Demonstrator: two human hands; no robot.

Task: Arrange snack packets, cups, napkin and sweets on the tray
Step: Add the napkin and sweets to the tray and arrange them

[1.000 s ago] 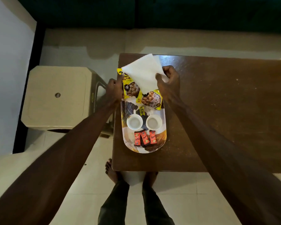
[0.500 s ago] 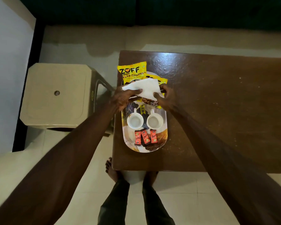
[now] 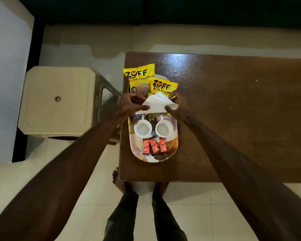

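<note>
Both my hands pinch the white napkin (image 3: pixel 157 103) between them, left hand (image 3: pixel 130 106) at its near-left corner, right hand (image 3: pixel 178 106) on its right, over two yellow snack packets (image 3: pixel 141 76) on the tray (image 3: pixel 175 145); it seems folded.

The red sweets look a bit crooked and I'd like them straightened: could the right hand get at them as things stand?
Probably not yet: the right hand shares the napkin with the left hand. Otherwise nothing covers the red sweets, which lie below the cups.
</note>
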